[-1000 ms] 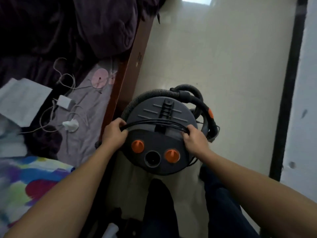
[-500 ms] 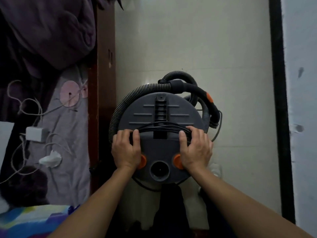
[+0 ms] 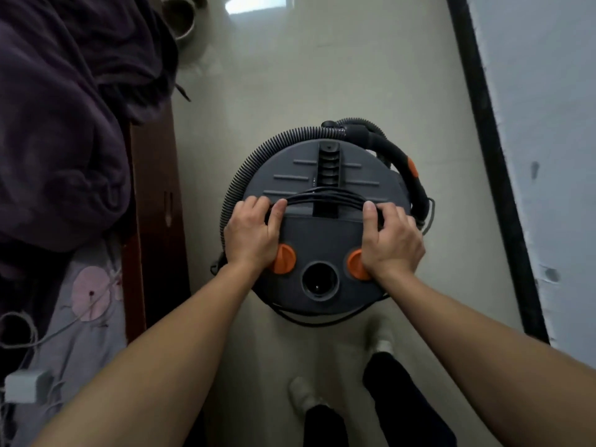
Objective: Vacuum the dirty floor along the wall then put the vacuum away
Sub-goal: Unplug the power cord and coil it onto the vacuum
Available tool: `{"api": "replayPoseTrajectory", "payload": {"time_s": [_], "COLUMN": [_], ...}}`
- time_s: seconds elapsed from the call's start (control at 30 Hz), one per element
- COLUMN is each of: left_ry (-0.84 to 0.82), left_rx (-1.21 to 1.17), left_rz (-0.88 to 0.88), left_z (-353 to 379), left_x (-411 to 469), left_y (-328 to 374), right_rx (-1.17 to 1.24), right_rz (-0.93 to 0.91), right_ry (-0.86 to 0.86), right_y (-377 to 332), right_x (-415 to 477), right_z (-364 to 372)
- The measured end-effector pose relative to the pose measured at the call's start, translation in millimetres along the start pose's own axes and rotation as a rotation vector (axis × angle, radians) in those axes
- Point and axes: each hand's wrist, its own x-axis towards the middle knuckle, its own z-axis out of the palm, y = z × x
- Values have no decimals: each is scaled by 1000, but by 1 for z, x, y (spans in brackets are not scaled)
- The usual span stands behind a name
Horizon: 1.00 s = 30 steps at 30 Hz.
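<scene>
A round grey canister vacuum [image 3: 325,175] with two orange knobs stands on the pale tiled floor [image 3: 322,75] between the bed and the wall [image 3: 554,124]. Its ribbed black hose [image 3: 240,182] is coiled around the body. A black power cord [image 3: 325,199] lies bundled across the lid. My left hand [image 3: 251,235] grips the lid's left side, thumb over the cord. My right hand [image 3: 392,241] grips the right side in the same way, partly covering one orange knob.
A black baseboard [image 3: 483,130] runs along the wall on the right. On the left is a bed with a wooden frame [image 3: 154,188], a dark purple blanket [image 3: 64,124] and a white charger [image 3: 25,385]. A bowl [image 3: 179,17] sits on the floor ahead. My socked feet [image 3: 303,395] stand behind the vacuum.
The vacuum, held in both hands, has moved away from the bed frame toward the middle of the floor strip. My hands have shifted from its sides onto the lid over the cord.
</scene>
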Motion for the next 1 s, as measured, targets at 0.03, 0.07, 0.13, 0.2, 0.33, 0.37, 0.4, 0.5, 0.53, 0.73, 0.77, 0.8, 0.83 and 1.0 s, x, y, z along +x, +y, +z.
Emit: {"api": "replayPoseTrajectory", "payload": {"time_s": [0.03,0.07,0.13,0.2,0.33,0.37,0.4,0.5,0.53,0.73,0.77,0.8,0.83,1.0], "left_ry": [20,39,72,87,86,73,53,2,2,29,25,17,4,2], "left_rx": [-7,-13,-28,-44,-20,-4,13,30,31,-7,-13,-13,-11,-15], "left_rz": [-5,-15,-44,-66,-75,-60,-40,11,9,-60,-73,-84,-95,-97], "left_z": [3,6,9,9,1,-2,-6,-14,-17,-35,-40,-44,-49,-66], "left_x": [20,40,80,118,191,209,227,283,301,420,444,470,496,625], "left_y": [9,17,32,42,51,50,49,47,46,38,36,34,32,32], "right_rx": [-4,-7,-3,11,11,10,13,23,28,30,29,28,28,34], "right_rz": [-6,-16,-54,-92,-141,-153,-164,-186,-192,-242,-247,-248,-242,-206], "right_ry": [2,3,0,-4,-45,-52,-57,-61,-63,-77,-78,-76,-73,-41], "right_y": [-4,-9,-23,-39,-78,-89,-99,-128,-139,-216,-232,-247,-262,-330], "right_x": [25,51,101,146,223,240,256,305,321,432,454,475,495,595], "right_z": [-1,-3,-5,-5,1,3,5,12,14,40,45,51,56,76]}}
